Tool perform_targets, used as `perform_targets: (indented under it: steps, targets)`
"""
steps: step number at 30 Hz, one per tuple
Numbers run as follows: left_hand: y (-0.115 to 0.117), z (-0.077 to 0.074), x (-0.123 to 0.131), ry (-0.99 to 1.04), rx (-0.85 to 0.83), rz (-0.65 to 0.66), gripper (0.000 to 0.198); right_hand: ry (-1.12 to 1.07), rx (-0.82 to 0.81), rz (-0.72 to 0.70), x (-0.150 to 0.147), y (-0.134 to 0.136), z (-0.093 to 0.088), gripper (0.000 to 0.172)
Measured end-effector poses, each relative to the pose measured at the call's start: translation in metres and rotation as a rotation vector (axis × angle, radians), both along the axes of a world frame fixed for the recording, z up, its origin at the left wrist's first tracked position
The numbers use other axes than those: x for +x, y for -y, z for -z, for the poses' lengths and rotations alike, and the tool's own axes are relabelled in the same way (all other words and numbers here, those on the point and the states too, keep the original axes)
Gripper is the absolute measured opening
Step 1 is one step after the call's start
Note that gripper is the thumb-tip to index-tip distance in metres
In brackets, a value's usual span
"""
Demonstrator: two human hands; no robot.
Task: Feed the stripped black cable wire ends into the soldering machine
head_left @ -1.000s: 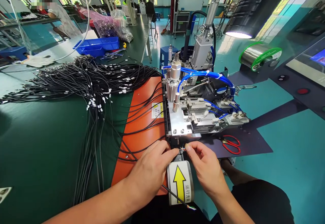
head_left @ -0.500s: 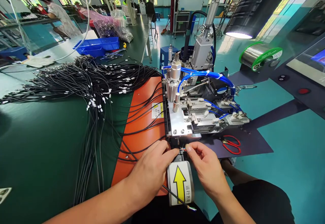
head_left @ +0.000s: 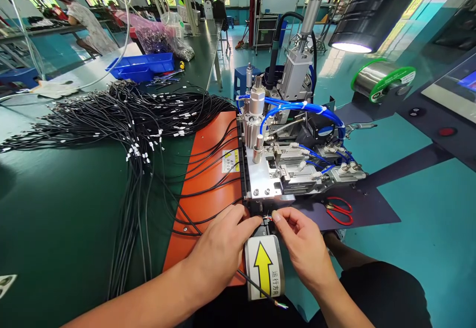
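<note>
Cable end: one loose black cable (head_left: 260, 292) lies nearest, across the lower edge of the arrow label (head_left: 263, 268), with its stripped coloured tip pointing right.
Arrow label: white with a yellow arrow that points away from the person; it sits on a rounded cover between the two wrists.
Left hand: the left hand (head_left: 223, 248) rests over the orange mat (head_left: 211, 129), fingers curled, thumb and forefinger pressed together on the wire ends (head_left: 267, 217) from the left.
Right hand: the right hand (head_left: 301, 246) is nearly closed; thumb and forefinger pinch the same wire ends from the right, and the other fingers are folded in.
Wire ends: thin coloured strands, just between the fingertips of both hands, above the arrow label and at the front edge of the machine (head_left: 267, 184); how deep they go in, I cannot tell.
Scissors: the red-handled scissors (head_left: 340, 211) lie near the right hand, on a dark sheet beside the machine.
Mat: several black cables cross it toward the machine's left side.
Cable heap: a big heap of black cables (head_left: 122, 119) spreads on the green table (head_left: 55, 209), well apart from the hands.
Far side: a blue tray (head_left: 148, 60), a solder spool (head_left: 383, 80), and another person (head_left: 87, 20) at a distant bench.
</note>
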State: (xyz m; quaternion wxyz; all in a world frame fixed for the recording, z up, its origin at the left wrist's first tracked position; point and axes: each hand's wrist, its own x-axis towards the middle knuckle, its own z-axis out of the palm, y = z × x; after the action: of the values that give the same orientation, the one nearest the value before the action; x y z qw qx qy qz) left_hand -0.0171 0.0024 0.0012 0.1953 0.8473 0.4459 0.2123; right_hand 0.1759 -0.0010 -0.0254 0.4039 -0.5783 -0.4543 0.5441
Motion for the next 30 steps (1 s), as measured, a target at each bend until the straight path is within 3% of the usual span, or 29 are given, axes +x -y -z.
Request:
perform_targets:
  steps: [30]
  targets:
    - [0.0000, 0.0021, 0.0003, -0.033, -0.013, -0.009, 0.031, 0.048, 0.029, 0.003, -0.0001, 0.0020, 0.0008, 0.036]
